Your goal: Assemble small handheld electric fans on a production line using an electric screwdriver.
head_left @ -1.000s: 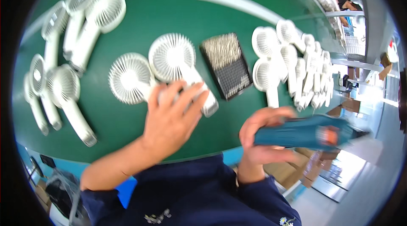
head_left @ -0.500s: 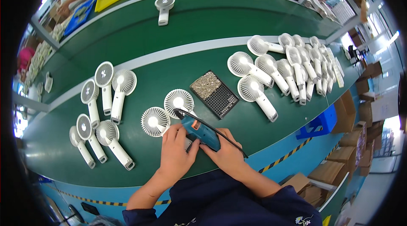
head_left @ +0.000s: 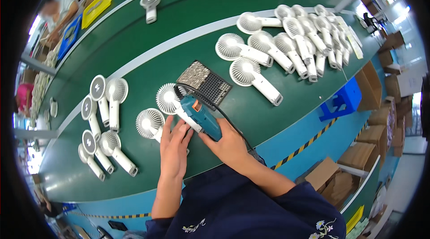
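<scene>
My right hand (head_left: 230,145) is closed around a teal electric screwdriver (head_left: 201,118) with a black cord. The tool lies over the white handle of a handheld fan (head_left: 169,99); its tip is hard to make out. My left hand (head_left: 174,151) has its fingers stretched and apart, beside that handle. It partly covers the handle of a second handheld fan (head_left: 150,123) on the left. Just beyond the tool is a black grid tray (head_left: 217,87), its far-left part filled with small metallic pieces.
Several white handheld fans (head_left: 244,72) crowd the bench's right side; another group (head_left: 117,91) lies left. A lone fan (head_left: 150,6) rests beyond the pale rail (head_left: 179,39). A blue stool (head_left: 342,100) and cardboard boxes (head_left: 358,158) stand right. Another person (head_left: 60,12) sits far left.
The view has turned, shifting the bench things in the picture. My left fingers have loosened and stretched out. The screwdriver remains in my right hand, with more of the fan handle showing beside it.
</scene>
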`<state>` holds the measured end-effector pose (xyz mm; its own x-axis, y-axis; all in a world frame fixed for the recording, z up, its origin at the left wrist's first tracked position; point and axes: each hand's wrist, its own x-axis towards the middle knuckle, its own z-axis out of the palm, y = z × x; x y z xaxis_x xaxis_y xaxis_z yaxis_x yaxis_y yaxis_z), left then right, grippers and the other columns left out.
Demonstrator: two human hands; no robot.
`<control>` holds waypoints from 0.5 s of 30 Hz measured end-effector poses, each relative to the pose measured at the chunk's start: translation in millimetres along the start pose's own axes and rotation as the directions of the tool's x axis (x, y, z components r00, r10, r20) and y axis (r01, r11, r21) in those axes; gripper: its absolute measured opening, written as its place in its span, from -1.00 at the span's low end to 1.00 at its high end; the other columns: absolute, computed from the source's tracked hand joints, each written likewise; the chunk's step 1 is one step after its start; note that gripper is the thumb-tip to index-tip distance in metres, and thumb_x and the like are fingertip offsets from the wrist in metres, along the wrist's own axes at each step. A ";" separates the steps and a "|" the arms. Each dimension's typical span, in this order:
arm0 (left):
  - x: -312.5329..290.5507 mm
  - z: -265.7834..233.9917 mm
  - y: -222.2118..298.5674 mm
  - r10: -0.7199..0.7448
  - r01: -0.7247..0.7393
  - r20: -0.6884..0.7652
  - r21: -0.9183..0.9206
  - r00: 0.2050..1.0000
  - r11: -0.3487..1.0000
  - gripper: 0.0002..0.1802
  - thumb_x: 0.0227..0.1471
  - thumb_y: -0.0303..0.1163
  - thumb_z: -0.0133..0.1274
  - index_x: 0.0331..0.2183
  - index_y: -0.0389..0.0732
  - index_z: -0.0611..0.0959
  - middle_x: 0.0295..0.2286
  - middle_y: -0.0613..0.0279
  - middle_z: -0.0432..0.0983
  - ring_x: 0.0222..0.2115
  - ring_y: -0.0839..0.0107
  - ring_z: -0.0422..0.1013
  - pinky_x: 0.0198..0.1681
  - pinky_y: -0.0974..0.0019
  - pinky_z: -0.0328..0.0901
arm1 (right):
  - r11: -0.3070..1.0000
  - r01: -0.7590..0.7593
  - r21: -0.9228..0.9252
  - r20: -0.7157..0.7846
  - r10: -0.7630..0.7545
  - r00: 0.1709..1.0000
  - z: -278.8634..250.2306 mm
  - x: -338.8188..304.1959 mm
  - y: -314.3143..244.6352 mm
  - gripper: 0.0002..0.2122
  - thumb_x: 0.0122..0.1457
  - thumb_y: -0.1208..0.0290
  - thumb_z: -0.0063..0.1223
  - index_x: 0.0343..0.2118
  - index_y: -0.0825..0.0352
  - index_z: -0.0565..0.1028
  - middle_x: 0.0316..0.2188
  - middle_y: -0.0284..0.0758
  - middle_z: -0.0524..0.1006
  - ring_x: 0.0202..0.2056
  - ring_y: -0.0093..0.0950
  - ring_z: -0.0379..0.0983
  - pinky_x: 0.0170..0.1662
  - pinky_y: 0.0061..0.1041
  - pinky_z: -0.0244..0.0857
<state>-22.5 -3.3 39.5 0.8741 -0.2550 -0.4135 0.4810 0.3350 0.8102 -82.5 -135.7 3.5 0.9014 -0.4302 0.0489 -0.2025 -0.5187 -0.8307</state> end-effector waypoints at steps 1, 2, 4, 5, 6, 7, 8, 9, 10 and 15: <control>3.7 0.5 1.4 -0.013 0.013 -0.008 -0.021 1.000 1.000 -0.21 0.14 -0.37 0.01 0.23 -0.44 -0.01 0.02 -0.17 0.31 0.05 0.13 0.31 0.16 0.08 0.18 | 0.999 -0.029 -0.028 0.016 0.029 0.999 -1.3 0.1 -0.9 -0.57 -0.04 0.24 0.32 -0.19 0.41 0.46 -0.36 -0.08 0.55 -0.33 -0.10 0.53 -0.26 -0.25 0.39; 8.6 -1.3 -1.2 -0.049 0.048 -0.007 -0.065 0.999 0.997 -0.15 0.13 -0.38 0.05 0.24 -0.45 -0.06 -0.05 -0.05 0.40 -0.02 0.25 0.36 0.08 0.16 0.24 | 0.997 -0.056 -0.057 0.028 0.058 0.998 -3.2 0.7 -1.7 -0.57 -0.04 0.24 0.31 -0.19 0.41 0.46 -0.36 -0.09 0.55 -0.32 -0.11 0.53 -0.26 -0.25 0.40; 18.3 -2.7 -4.6 -0.072 0.071 -0.032 -0.016 0.997 0.997 -0.17 0.10 -0.36 0.09 0.22 -0.47 0.03 -0.13 0.05 0.44 -0.12 0.34 0.39 -0.10 0.28 0.30 | 0.997 -0.064 -0.042 0.071 0.067 0.995 -5.0 2.9 -0.4 -0.55 -0.05 0.20 0.33 -0.19 0.41 0.46 -0.35 -0.09 0.55 -0.31 -0.12 0.53 -0.25 -0.25 0.40; 21.2 -7.1 -6.5 -0.086 0.086 -0.029 0.009 0.996 0.996 -0.18 0.08 -0.34 0.13 0.20 -0.48 0.09 -0.17 0.10 0.45 -0.20 0.43 0.39 -0.22 0.37 0.28 | 0.997 -0.067 -0.027 0.087 0.069 0.994 -4.6 2.5 -1.1 -0.54 -0.06 0.19 0.33 -0.19 0.42 0.46 -0.35 -0.08 0.55 -0.30 -0.12 0.53 -0.25 -0.25 0.40; 21.3 -8.3 -10.7 -0.094 0.096 -0.064 0.042 0.994 0.994 -0.36 0.11 -0.34 0.10 0.13 -0.44 0.27 -0.21 0.17 0.48 -0.25 0.46 0.41 -0.22 0.39 0.29 | 0.998 -0.063 0.000 0.036 0.063 0.997 -1.8 0.9 -1.0 -0.55 -0.08 0.20 0.35 -0.22 0.42 0.47 -0.35 -0.05 0.54 -0.30 -0.10 0.53 -0.26 -0.25 0.40; 20.0 -13.0 -10.8 -0.118 0.119 -0.020 0.058 0.993 0.991 -0.51 0.15 -0.34 0.04 0.04 -0.37 0.36 -0.25 0.21 0.51 -0.27 0.47 0.43 -0.22 0.38 0.31 | 0.997 -0.034 0.065 0.031 0.032 0.999 1.9 -1.5 0.7 -0.56 -0.07 0.21 0.34 -0.23 0.43 0.47 -0.35 -0.05 0.54 -0.30 -0.10 0.52 -0.26 -0.25 0.39; 20.3 -17.0 -9.2 -0.144 0.141 0.026 0.076 0.989 0.987 -0.65 0.19 -0.33 -0.02 -0.04 -0.30 0.46 -0.28 0.26 0.53 -0.28 0.48 0.45 -0.22 0.38 0.34 | 0.992 -0.003 0.128 0.022 0.001 1.000 5.6 -2.8 2.8 -0.57 -0.07 0.22 0.34 -0.24 0.43 0.47 -0.34 -0.04 0.53 -0.30 -0.09 0.52 -0.27 -0.25 0.39; 18.2 -17.3 -8.7 -0.141 0.136 0.055 0.092 0.988 0.986 -0.74 0.23 -0.33 -0.08 -0.12 -0.27 0.50 -0.29 0.28 0.54 -0.31 0.49 0.47 -0.23 0.36 0.36 | 0.984 0.053 0.167 -0.017 -0.051 0.999 7.8 -4.8 3.1 -0.63 -0.04 0.27 0.31 -0.27 0.44 0.48 -0.38 -0.05 0.53 -0.32 -0.11 0.52 -0.29 -0.28 0.39; 16.9 -14.5 -8.5 -0.118 0.113 0.064 0.075 0.991 0.991 -0.75 0.23 -0.34 -0.09 -0.12 -0.27 0.50 -0.28 0.27 0.54 -0.31 0.49 0.47 -0.22 0.34 0.37 | 0.970 0.039 0.239 0.016 -0.044 0.999 5.6 -6.4 0.3 -0.67 -0.02 0.31 0.30 -0.29 0.45 0.48 -0.40 -0.06 0.53 -0.35 -0.14 0.52 -0.30 -0.31 0.39; 7.0 13.5 -4.5 0.053 -0.041 0.097 -0.119 0.994 0.992 -0.65 0.21 -0.45 -0.07 0.00 -0.38 0.38 -0.15 0.04 0.49 -0.16 0.31 0.47 -0.10 0.22 0.42 | 0.710 -0.272 0.650 0.292 0.097 0.951 1.4 -6.2 2.7 -0.78 0.09 0.38 0.20 -0.29 0.42 0.51 -0.47 -0.30 0.55 -0.42 -0.58 0.46 -0.33 -0.51 0.34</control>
<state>-19.5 -18.8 38.6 0.8877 -0.3234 -0.3278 0.4491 0.4508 0.7714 -88.1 -133.5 0.2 0.9497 -0.2436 -0.1966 -0.1407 0.2288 -0.9632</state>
